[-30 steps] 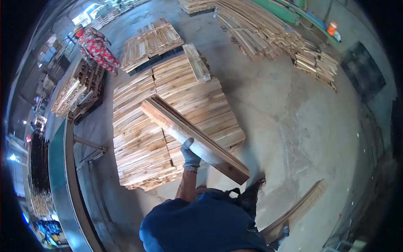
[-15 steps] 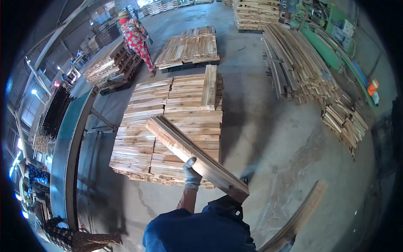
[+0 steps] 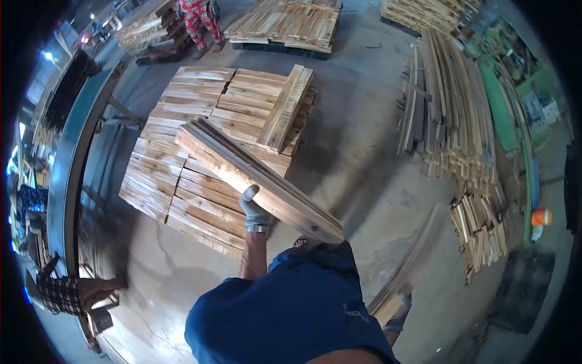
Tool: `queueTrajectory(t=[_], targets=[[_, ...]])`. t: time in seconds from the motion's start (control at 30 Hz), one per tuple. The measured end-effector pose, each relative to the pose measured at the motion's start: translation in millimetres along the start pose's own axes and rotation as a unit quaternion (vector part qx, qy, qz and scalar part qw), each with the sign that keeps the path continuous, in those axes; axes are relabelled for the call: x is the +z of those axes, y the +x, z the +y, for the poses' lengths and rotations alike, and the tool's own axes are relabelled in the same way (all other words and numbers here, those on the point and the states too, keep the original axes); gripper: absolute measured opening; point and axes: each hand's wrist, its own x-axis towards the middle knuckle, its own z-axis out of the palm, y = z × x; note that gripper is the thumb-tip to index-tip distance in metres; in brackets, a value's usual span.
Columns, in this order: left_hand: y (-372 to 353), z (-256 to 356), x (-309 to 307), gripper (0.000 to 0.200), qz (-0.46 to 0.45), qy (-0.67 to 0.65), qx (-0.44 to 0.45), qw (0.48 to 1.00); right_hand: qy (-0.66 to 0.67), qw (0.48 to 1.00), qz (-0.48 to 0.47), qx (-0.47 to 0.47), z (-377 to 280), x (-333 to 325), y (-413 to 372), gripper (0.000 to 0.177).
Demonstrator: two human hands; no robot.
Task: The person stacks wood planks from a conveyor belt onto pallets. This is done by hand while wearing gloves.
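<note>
My gloved left hand (image 3: 254, 209) is wrapped round the lower side of a bundle of wooden boards (image 3: 264, 179), which slants in front of me. The bundle's far end overlaps a low, wide stack of boards (image 3: 200, 197) in this view, and its near end is by my body. Across the stack's right side lie a few boards (image 3: 288, 109) set crosswise. Down at my right, my gloved right hand (image 3: 399, 309) is closed on a wooden board (image 3: 406, 264) smeared by motion, its far end pointing up and away over the floor.
A long table (image 3: 66, 182) runs along the left, with a person in checked clothing (image 3: 60, 291) near it. Another person in red patterned trousers (image 3: 197, 27) stands beyond the stack. Long boards (image 3: 451, 103) and shorter pieces (image 3: 479, 230) are piled at right, beside a green machine (image 3: 497, 109).
My view has tilted down and shifted, so the stack sits further left. Both hands keep hold of their boards; the right hand's board has swung more upright and nearer my body.
</note>
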Motion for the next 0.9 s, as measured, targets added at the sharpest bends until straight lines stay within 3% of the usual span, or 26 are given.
queueTrajectory(t=[0.07,0.17,0.2,0.27,0.33,0.4,0.43,0.5,0.6,0.67,0.83,0.87,0.9], targets=[[30.5,-8.1,-28.9,0.014,-0.005,0.001,0.068,0.998,-0.017,0.998,-0.065,0.017,-31.5,27.9,62.4,0.075],[64.7,-24.8,-30.9,0.014,0.084,0.047,0.177,0.980,-0.148,0.974,-0.163,0.051,-78.5,78.7,181.9,0.076],[72.9,-31.8,-24.9,0.014,0.149,0.078,0.217,0.962,-0.201,0.957,-0.199,0.059,-94.8,97.2,225.1,0.078],[92.9,-48.8,-31.8,0.014,0.190,0.089,0.301,0.930,-0.284,0.922,-0.258,0.056,-119.6,140.9,308.5,0.081],[101.9,-63.5,-23.3,0.013,0.198,0.023,0.311,0.929,-0.348,0.882,-0.315,0.032,-143.2,200.6,394.5,0.086],[102.5,-76.9,-3.8,0.012,0.241,0.026,0.365,0.899,-0.420,0.814,-0.400,0.002,-157.8,264.0,483.7,0.089],[102.7,-83.5,4.7,0.012,0.270,0.025,0.393,0.878,-0.424,0.786,-0.449,0.031,-166.8,314.6,506.6,0.089],[101.9,-97.5,15.5,0.013,0.320,0.046,0.445,0.835,-0.420,0.733,-0.530,0.072,-185.9,418.1,538.5,0.090],[97.8,-110.1,43.8,0.024,0.309,-0.024,0.447,0.839,-0.414,0.636,-0.643,0.097,-181.3,552.4,568.7,0.094],[98.4,-128.7,16.0,0.059,0.329,-0.002,0.464,0.823,-0.440,0.568,-0.689,0.097,-160.7,624.1,588.7,0.097],[127.6,-166.0,86.2,0.062,0.378,-0.054,0.502,0.776,-0.486,0.398,-0.764,0.146,-86.9,782.8,597.1,0.105],[154.2,-172.2,91.1,0.061,0.374,-0.075,0.533,0.755,-0.481,0.353,-0.791,0.139,-63.6,831.1,589.0,0.106],[158.6,-195.6,79.6,0.061,0.432,-0.111,0.540,0.714,-0.483,0.306,-0.807,0.150,-42.4,856.6,581.4,0.106]])
